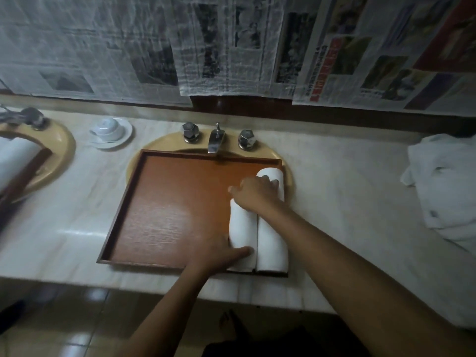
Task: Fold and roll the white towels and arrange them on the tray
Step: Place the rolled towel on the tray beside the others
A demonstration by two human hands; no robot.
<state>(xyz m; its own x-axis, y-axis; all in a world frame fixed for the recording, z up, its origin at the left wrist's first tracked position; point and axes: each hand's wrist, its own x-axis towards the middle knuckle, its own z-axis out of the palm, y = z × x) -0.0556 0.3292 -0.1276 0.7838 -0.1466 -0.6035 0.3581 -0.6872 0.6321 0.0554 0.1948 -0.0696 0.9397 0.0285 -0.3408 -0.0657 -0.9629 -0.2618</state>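
Two rolled towels lie side by side, touching, along the right edge of the tray (167, 207), their length running near to far: the left roll (242, 228) and the right roll (271, 240), whose far end reaches further back. Your left hand (221, 253) is at the near end of the left roll, one straight finger laid across that end and the rest of the hand flat against the roll's left side, pressing and not wrapped round it. Your right hand (253, 193) lies on top of the far part of the left roll and hides its far end; the fingers are lightly bent and reach onto the right roll, the thumb spread out to the left, so nothing is pinched. The tray sits over a beige sink (154, 146), just near of the tap (215, 140). To the right, well apart on the counter (347, 189), is a loose pile of white towels (443, 186). Far left of the sink stands an upturned cup on a saucer (109, 131). Newspaper (231, 47) covers the wall behind.
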